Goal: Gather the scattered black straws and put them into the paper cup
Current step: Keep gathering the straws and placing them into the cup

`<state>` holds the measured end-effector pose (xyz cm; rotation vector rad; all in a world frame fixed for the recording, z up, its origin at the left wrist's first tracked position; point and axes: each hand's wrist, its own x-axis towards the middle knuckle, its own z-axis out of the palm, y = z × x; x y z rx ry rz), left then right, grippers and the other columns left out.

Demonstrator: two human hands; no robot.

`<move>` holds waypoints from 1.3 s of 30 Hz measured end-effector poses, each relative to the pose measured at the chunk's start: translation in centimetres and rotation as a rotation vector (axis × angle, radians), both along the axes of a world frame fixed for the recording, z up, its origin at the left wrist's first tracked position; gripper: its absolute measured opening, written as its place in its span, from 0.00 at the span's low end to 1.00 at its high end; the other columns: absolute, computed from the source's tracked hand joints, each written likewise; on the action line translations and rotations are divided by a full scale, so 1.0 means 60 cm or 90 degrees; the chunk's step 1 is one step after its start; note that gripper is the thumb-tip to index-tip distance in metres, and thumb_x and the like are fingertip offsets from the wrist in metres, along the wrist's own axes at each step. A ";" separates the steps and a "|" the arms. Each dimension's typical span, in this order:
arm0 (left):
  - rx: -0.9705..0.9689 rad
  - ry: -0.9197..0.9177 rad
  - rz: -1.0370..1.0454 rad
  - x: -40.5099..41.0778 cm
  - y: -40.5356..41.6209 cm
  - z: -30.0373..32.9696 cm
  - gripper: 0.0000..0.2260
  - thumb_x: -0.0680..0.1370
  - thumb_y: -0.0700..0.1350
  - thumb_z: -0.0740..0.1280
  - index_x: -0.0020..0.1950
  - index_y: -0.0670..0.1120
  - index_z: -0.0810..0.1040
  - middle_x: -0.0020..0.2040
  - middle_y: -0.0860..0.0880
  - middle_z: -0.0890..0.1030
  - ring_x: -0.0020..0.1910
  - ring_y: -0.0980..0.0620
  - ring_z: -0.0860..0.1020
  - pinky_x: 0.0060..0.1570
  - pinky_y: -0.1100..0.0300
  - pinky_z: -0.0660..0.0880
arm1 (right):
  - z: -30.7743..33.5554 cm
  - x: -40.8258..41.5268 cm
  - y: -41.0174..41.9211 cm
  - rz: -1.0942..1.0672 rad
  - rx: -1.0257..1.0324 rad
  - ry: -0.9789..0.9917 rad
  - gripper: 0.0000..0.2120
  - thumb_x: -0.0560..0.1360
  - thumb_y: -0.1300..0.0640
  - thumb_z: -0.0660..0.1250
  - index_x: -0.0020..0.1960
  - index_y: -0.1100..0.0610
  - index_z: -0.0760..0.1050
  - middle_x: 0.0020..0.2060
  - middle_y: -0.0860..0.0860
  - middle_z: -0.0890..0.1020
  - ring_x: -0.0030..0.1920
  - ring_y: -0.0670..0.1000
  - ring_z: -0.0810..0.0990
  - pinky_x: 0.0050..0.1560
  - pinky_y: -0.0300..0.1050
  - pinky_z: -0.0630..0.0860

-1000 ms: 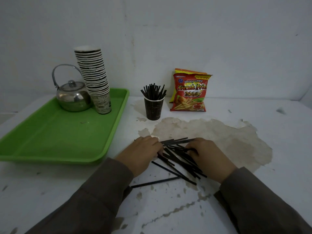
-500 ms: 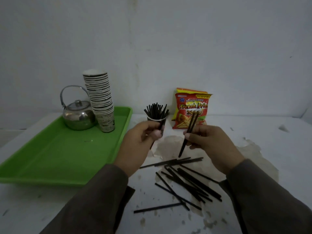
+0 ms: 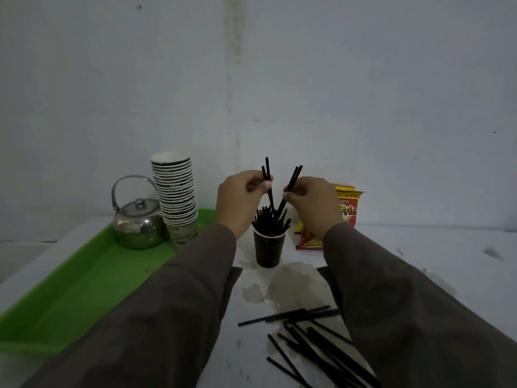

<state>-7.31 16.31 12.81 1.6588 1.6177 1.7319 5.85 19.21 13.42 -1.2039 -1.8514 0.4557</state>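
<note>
Cup [image 3: 269,249]: below both hands, already bristling with straws.
Left hand [image 3: 240,196]: pinches two straws [image 3: 267,179] above it.
Right hand [image 3: 310,198]: pinches another pair [image 3: 292,179].
Left: loose pile [image 3: 310,340] nearer than both hands.

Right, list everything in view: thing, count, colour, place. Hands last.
paper cup: one, dark, table centre, full of upright black straws
held straws: two per hand, black, lower ends over the cup
loose straws: a pile, black, near table edge
tray: one, green, left
kettle: one, silver, on tray
stacked cups: one tall stack, white-rimmed, on tray beside kettle
snack bag: one, red and yellow, behind right hand
table: white, stained
left hand: pinches two straws
right hand: pinches two straws
</note>
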 end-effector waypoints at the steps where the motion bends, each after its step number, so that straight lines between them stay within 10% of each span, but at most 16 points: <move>1: -0.011 0.021 0.012 -0.001 0.006 -0.008 0.06 0.74 0.40 0.67 0.49 0.45 0.82 0.40 0.49 0.81 0.38 0.59 0.78 0.44 0.69 0.75 | -0.007 -0.005 0.007 -0.008 -0.004 -0.032 0.09 0.73 0.57 0.66 0.50 0.60 0.80 0.46 0.57 0.84 0.46 0.53 0.81 0.50 0.48 0.77; 16: -0.173 0.162 0.045 0.004 0.026 -0.107 0.15 0.72 0.38 0.69 0.57 0.47 0.73 0.37 0.49 0.79 0.41 0.49 0.79 0.43 0.55 0.76 | -0.082 -0.025 0.042 -0.047 -0.050 -0.338 0.12 0.73 0.51 0.66 0.53 0.54 0.80 0.60 0.54 0.73 0.63 0.58 0.63 0.63 0.57 0.64; 24: -0.144 0.216 0.038 0.006 0.016 -0.090 0.30 0.71 0.34 0.69 0.68 0.51 0.61 0.55 0.47 0.78 0.52 0.48 0.76 0.53 0.52 0.75 | -0.066 -0.016 0.037 -0.053 -0.026 -0.274 0.17 0.71 0.49 0.68 0.59 0.50 0.76 0.63 0.55 0.67 0.65 0.57 0.62 0.65 0.56 0.63; 30: -0.075 0.225 0.034 0.008 -0.056 -0.071 0.25 0.72 0.36 0.69 0.66 0.51 0.65 0.56 0.50 0.77 0.53 0.53 0.74 0.51 0.61 0.70 | -0.046 0.029 -0.022 -0.014 0.034 -0.110 0.13 0.71 0.53 0.68 0.55 0.51 0.77 0.59 0.54 0.71 0.63 0.55 0.66 0.64 0.50 0.66; 34: -0.046 0.226 0.026 0.028 -0.153 -0.098 0.13 0.71 0.38 0.70 0.53 0.49 0.73 0.46 0.52 0.77 0.46 0.57 0.73 0.46 0.66 0.69 | -0.081 0.084 -0.106 0.065 0.016 -0.106 0.08 0.71 0.56 0.68 0.50 0.51 0.78 0.47 0.47 0.75 0.44 0.42 0.73 0.44 0.22 0.66; 39: -0.104 0.336 -0.092 0.058 -0.261 -0.182 0.01 0.72 0.46 0.67 0.43 0.52 0.76 0.40 0.58 0.74 0.42 0.63 0.70 0.44 0.72 0.66 | -0.140 0.139 -0.193 0.100 -0.076 -0.173 0.05 0.72 0.57 0.68 0.45 0.47 0.78 0.39 0.42 0.79 0.39 0.41 0.76 0.42 0.23 0.69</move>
